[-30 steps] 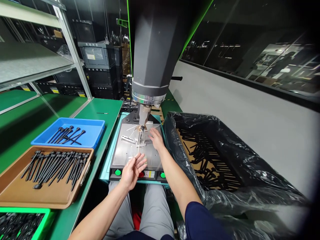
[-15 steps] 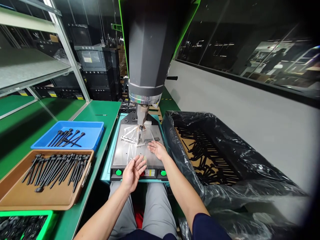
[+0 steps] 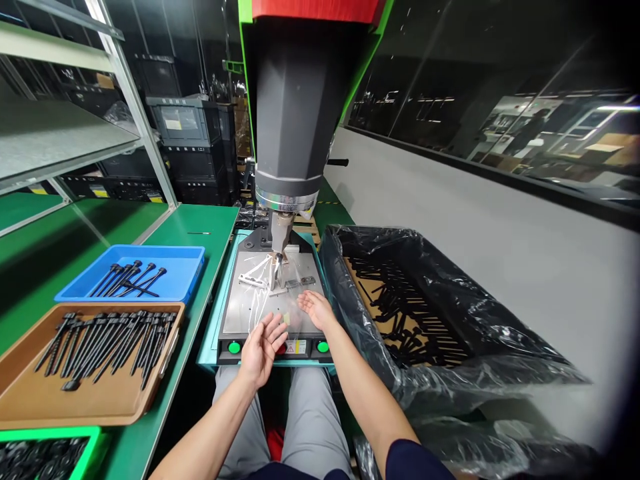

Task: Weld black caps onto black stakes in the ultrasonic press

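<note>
My left hand (image 3: 262,352) is open, palm up with fingers apart, in front of the metal plate (image 3: 235,313) of a bench machine (image 3: 287,113). Nothing lies in its palm. Also open, my right hand (image 3: 317,312) hovers over the plate's right front part, its fingers stretched toward the middle. On the plate, a metal fixture (image 3: 277,289) stands under the machine's narrow tip (image 3: 280,233). Clear, shiny material with white streaks (image 3: 256,299) surrounds the fixture; I cannot tell what it is. Two green buttons, left (image 3: 234,347) and right (image 3: 323,347), sit on the front panel.
At left, a blue tray (image 3: 193,287) and a brown tray (image 3: 65,407) hold black rod-shaped parts with knobbed heads. A green bin (image 3: 93,440) holds small black parts. A plastic-lined box (image 3: 500,333) at right contains many similar rods. Metal shelving (image 3: 130,100) rises at left.
The view has tilted slightly up, showing more of the machine's red upper part. Both hands stay open in nearly the same places, the right slightly lower relative to the fixture.
</note>
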Available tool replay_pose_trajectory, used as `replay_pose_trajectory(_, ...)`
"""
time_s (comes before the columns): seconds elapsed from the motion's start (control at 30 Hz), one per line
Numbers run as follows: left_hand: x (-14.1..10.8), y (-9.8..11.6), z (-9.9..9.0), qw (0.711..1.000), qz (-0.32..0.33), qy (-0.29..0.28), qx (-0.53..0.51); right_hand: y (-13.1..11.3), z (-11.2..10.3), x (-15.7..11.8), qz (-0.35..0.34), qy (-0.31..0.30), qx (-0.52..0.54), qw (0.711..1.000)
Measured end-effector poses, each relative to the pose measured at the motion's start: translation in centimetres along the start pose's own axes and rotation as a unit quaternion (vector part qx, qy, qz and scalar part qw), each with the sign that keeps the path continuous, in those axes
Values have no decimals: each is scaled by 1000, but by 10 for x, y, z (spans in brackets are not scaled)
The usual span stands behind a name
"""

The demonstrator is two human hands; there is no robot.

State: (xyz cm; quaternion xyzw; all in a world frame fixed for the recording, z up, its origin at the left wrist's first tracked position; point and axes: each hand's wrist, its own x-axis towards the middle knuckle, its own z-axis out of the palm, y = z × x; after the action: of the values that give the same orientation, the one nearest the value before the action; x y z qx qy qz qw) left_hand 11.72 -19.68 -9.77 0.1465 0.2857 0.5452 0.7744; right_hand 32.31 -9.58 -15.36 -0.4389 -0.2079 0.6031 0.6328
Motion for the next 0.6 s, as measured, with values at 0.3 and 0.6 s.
replay_pose_trajectory(0.3, 5, -4, -10, 1000, -18, 7, -7, 2, -2, -4, -22, -9, -14, 1000)
replay_pose_trajectory(0.6, -10, -13, -62, 969, -134, 94, 184, 7, -11, -17, -61, 29, -52, 996)
